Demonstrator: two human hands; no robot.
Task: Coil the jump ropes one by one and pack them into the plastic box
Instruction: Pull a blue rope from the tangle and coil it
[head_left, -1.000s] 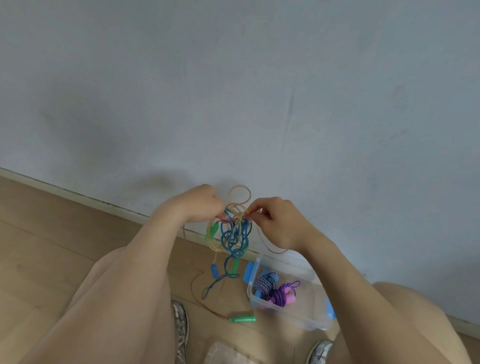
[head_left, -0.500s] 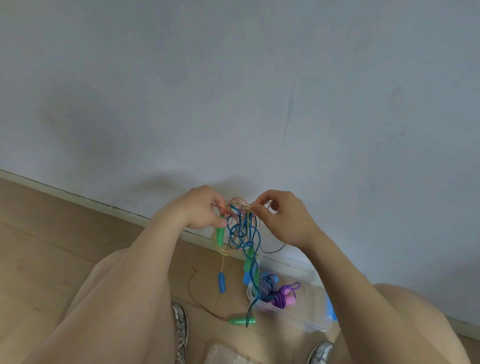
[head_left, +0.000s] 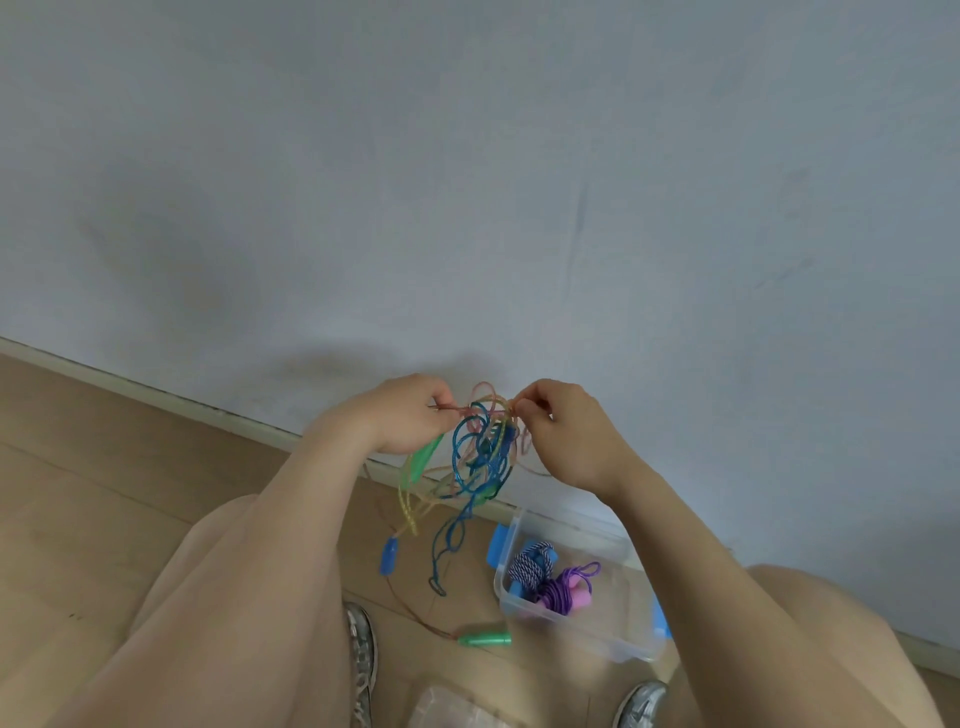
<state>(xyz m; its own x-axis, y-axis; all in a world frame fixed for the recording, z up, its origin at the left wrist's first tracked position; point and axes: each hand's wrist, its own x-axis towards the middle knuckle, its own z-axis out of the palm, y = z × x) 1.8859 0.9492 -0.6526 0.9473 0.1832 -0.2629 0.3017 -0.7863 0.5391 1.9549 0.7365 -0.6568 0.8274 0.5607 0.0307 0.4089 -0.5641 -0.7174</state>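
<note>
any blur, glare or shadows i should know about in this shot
Head view: soft, even light, no glare; a faint shadow lies on the wall just above the left hand and right hand; the tangled jump ropes they pinch look slightly soft, the plastic box sharper.

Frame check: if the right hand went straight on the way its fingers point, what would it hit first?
The right hand points left into the tangle of jump ropes, whose strand it pinches, so that comes first. Beyond it, probably the left hand, though depth is unclear.
</note>
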